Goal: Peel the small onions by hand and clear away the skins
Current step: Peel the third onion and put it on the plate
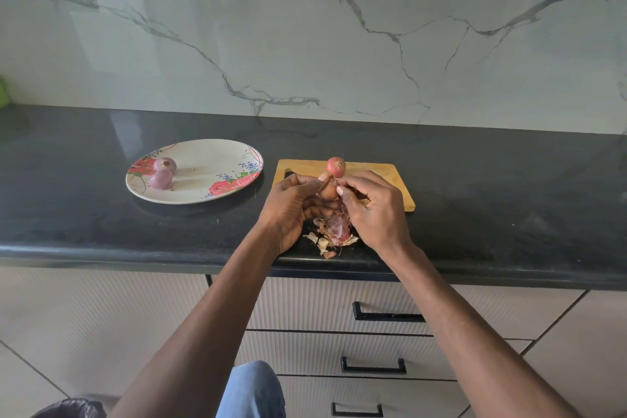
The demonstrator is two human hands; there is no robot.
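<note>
My left hand (294, 205) grips a small brown-skinned onion (327, 191) over the counter's front part. My right hand (373, 209) pinches that onion's skin with thumb and forefinger. Below the hands lies a pile of pink and tan skins (334, 234) near the counter edge. One unpeeled reddish onion (336, 167) sits on the wooden cutting board (383, 176) just behind my fingers. Two peeled purple onions (163, 171) rest on the left side of a flowered plate (210, 163).
The black stone counter (492, 207) runs the whole width, with a marble wall behind. Drawers with black handles (386, 316) are below. A green object (3, 92) sits at the far left edge. A dark bag (71, 407) lies on the floor at lower left.
</note>
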